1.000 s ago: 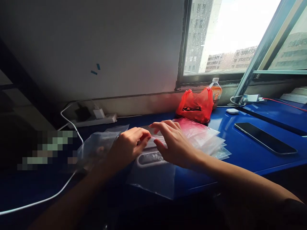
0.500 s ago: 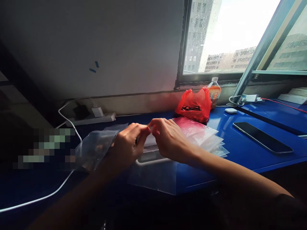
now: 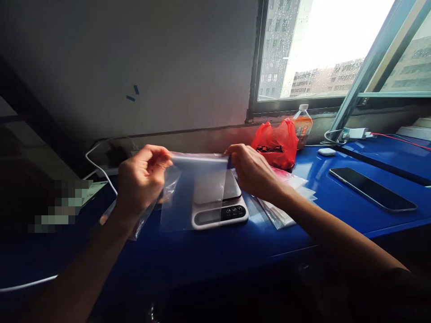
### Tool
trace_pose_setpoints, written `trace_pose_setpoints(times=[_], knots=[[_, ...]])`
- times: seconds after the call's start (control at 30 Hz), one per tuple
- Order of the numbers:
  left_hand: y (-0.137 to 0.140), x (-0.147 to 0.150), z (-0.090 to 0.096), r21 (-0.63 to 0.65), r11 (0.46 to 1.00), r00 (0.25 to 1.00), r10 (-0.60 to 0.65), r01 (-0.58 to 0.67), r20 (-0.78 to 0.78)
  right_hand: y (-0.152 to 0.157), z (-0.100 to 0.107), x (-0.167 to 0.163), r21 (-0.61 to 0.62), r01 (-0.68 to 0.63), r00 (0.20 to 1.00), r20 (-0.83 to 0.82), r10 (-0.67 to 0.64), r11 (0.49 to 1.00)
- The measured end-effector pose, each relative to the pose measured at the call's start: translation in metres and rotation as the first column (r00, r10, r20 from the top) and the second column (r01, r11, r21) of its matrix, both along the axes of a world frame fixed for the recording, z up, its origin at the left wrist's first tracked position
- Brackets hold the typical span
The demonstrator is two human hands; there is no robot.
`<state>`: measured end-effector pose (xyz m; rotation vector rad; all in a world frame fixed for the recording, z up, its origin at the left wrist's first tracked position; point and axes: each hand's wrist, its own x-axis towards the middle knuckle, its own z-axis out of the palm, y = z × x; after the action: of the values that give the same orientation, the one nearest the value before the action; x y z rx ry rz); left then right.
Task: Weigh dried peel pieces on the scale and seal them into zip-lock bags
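Observation:
A clear plastic bag [image 3: 180, 188] hangs stretched between my two hands, its upper edge taut. My left hand [image 3: 143, 175] pinches the bag's top left corner. At the top right corner my right hand [image 3: 249, 168] is closed on the same edge; some of its fingertips are hidden. Behind and below the bag, a white kitchen scale [image 3: 237, 215] rests on the blue table [image 3: 215, 255], partly seen through the film. Its dark display panel with buttons faces me.
More clear bags [image 3: 279, 213] lie stacked right of the scale, beside a red plastic bag [image 3: 278, 143] and a drink bottle [image 3: 303, 128]. A phone [image 3: 372, 188] and a small white case [image 3: 326, 152] lie farther right. A white cable [image 3: 101, 166] runs along the left.
My hands have moved apart, left hand to the left and right hand slightly right, both rising. The bag is now spread between them, and more of the scale shows.

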<state>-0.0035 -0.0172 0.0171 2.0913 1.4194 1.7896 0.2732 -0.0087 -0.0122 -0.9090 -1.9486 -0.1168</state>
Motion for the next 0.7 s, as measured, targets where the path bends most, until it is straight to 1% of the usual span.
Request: trace_pose_setpoints(times=[0.07, 0.1, 0.13, 0.17, 0.2, 0.23, 0.27, 0.3, 0.33, 0.4, 0.43, 0.47, 0.5, 0.53, 0.57, 0.6, 0.67, 0.7], knots=[[0.012, -0.014, 0.001, -0.01, 0.997, 0.975, -0.07, 0.074, 0.212, 0.004, 0.001, 0.008, -0.112, 0.02, 0.994, -0.106, -0.032, 0.994], [0.017, -0.018, 0.001, -0.015, 0.991, 0.945, -0.125, 0.135, 0.301, 0.005, 0.001, 0.01, -0.195, -0.022, 0.986, -0.167, -0.012, 0.981], [0.021, -0.02, 0.0, -0.031, 0.979, 0.915, -0.175, 0.199, 0.363, 0.004, 0.001, 0.009, -0.281, -0.105, 0.972, -0.23, 0.039, 0.954], [0.023, -0.019, -0.002, -0.051, 0.965, 0.89, -0.217, 0.258, 0.402, 0.002, 0.001, 0.006, -0.356, -0.215, 0.949, -0.294, 0.109, 0.909], [0.024, -0.014, -0.004, -0.075, 0.948, 0.872, -0.252, 0.31, 0.419, -0.001, 0.001, 0.001, -0.406, -0.322, 0.917, -0.359, 0.175, 0.855], [0.023, -0.008, -0.007, -0.095, 0.932, 0.862, -0.28, 0.349, 0.422, -0.005, 0.002, -0.005, -0.43, -0.407, 0.882, -0.415, 0.223, 0.806], [0.021, -0.002, -0.01, -0.112, 0.919, 0.858, -0.303, 0.379, 0.415, -0.009, 0.002, -0.01, -0.434, -0.461, 0.852, -0.461, 0.249, 0.774], [0.018, 0.004, -0.012, -0.129, 0.906, 0.856, -0.324, 0.403, 0.403, -0.012, 0.004, -0.014, -0.428, -0.488, 0.831, -0.493, 0.256, 0.761], [0.016, 0.008, -0.014, -0.156, 0.893, 0.859, -0.34, 0.423, 0.383, -0.014, 0.007, -0.015, -0.416, -0.495, 0.819, -0.516, 0.25, 0.763], [0.014, 0.003, -0.014, -0.285, 0.848, 0.886, -0.373, 0.446, 0.277, -0.016, 0.014, -0.006, -0.394, -0.471, 0.811, -0.546, 0.211, 0.79], [0.016, -0.005, -0.013, -0.378, 0.833, 0.915, -0.371, 0.404, 0.161, -0.014, 0.019, 0.003, -0.396, -0.447, 0.811, -0.558, 0.176, 0.802], [0.02, -0.017, -0.012, -0.467, 0.825, 0.935, -0.356, 0.32, 0.012, -0.011, 0.022, 0.016, -0.41, -0.413, 0.813, -0.568, 0.127, 0.813], [0.025, -0.031, -0.011, -0.518, 0.835, 0.938, -0.309, 0.187, -0.159, -0.007, 0.025, 0.03, -0.443, -0.373, 0.821, -0.568, 0.067, 0.815], [0.031, -0.046, -0.01, -0.501, 0.865, 0.914, -0.208, 0.006, -0.349, -0.001, 0.025, 0.046, -0.495, -0.332, 0.831, -0.556, 0.0, 0.803], [0.038, -0.061, -0.01, -0.47, 0.877, 0.892, -0.131, -0.1, -0.433, 0.005, 0.024, 0.063, -0.556, -0.288, 0.846, -0.53, -0.065, 0.78], [0.045, -0.075, -0.01, -0.455, 0.875, 0.873, -0.084, -0.167, -0.481, 0.012, 0.02, 0.079, -0.617, -0.246, 0.871, -0.479, -0.109, 0.748], [0.056, -0.095, -0.015, -0.469, 0.85, 0.839, -0.062, -0.239, -0.54, 0.027, 0.007, 0.106, -0.711, -0.172, 0.915, -0.371, -0.156, 0.682], [0.061, -0.102, -0.018, -0.482, 0.837, 0.824, -0.071, -0.257, -0.563, 0.034, -0.001, 0.116, -0.738, -0.132, 0.932, -0.32, -0.17, 0.662]])
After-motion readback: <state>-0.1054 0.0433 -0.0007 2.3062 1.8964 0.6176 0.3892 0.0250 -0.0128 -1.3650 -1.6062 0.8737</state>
